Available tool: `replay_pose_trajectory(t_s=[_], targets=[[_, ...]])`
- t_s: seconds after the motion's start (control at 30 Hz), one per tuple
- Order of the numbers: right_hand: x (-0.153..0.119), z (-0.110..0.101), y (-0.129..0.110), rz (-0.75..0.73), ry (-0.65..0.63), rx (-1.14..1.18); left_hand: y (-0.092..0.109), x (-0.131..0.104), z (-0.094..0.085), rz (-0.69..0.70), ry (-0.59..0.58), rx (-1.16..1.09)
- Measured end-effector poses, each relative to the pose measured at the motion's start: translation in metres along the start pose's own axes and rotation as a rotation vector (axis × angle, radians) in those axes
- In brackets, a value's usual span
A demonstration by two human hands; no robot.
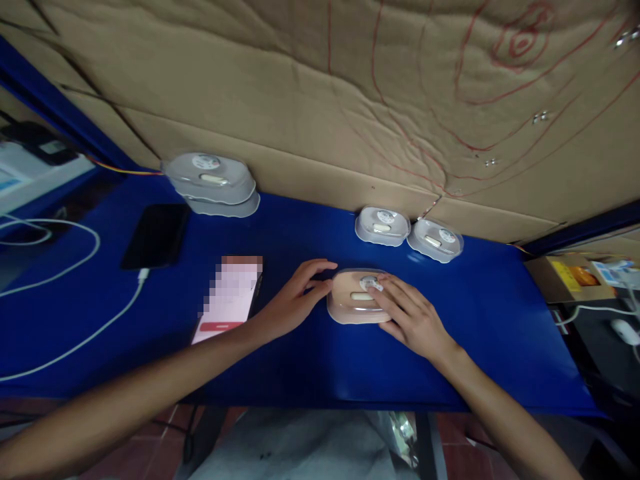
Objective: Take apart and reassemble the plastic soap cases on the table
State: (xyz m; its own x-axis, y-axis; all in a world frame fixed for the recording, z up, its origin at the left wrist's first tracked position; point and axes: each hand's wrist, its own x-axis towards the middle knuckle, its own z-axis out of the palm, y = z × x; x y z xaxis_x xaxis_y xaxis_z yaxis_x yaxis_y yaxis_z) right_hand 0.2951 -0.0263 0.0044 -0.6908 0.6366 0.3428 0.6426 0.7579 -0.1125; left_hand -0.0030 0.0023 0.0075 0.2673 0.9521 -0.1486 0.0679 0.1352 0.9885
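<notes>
A small peach-coloured lidded container (345, 313) sits on the blue table in front of me, with a clear lid, a pale oblong tab and a round sticker on top. My right hand (415, 317) grips its right side, fingers over the lid and thumb at the front edge. At the container's left end is my left hand (300, 293), open, with fingers and thumb apart; its fingertips are by the rim, and I cannot tell whether they touch. Farther back stand two grey lidded containers, a left one (375, 233) and a right one (435, 250).
Stacked larger grey containers (215, 193) stand at the back left. A lit phone (233, 287) lies near my left forearm, and a dark phone (157, 237) with a white cable (115, 317) is beyond it. Cardboard (280, 100) walls the table's back. A cardboard box (565, 280) is at right.
</notes>
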Motion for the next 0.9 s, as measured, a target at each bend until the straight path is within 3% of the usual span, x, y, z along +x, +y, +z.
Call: replay_pose_trajectory(t_s=[0.13,0.27,0.37,0.47,0.57,0.7,0.8,0.9], targets=[[-0.047,-0.006,0.019,0.127,0.034,-0.085,0.011,0.024,0.005,0.268,-0.12,0.343],[-0.1,-0.017,0.048,0.337,0.089,-0.171,0.021,0.093,0.023,0.582,-0.254,0.56],[-0.136,-0.028,0.079,0.509,0.122,-0.272,0.022,0.145,0.039,0.559,-0.236,0.584],[-0.165,-0.039,0.117,0.631,0.168,-0.319,0.022,0.162,0.044,0.52,-0.23,0.61],[-0.184,-0.048,0.157,0.646,0.22,-0.261,0.019,0.136,0.028,0.506,-0.229,0.675],[-0.182,-0.05,0.198,0.683,0.28,-0.162,0.016,0.07,-0.009,0.413,-0.189,0.714],[-0.153,-0.047,0.213,0.688,0.27,-0.077,0.015,0.03,-0.028,0.276,-0.168,0.715],[-0.104,-0.043,0.199,0.698,0.209,-0.043,0.011,0.009,-0.03,0.211,-0.2,0.682]])
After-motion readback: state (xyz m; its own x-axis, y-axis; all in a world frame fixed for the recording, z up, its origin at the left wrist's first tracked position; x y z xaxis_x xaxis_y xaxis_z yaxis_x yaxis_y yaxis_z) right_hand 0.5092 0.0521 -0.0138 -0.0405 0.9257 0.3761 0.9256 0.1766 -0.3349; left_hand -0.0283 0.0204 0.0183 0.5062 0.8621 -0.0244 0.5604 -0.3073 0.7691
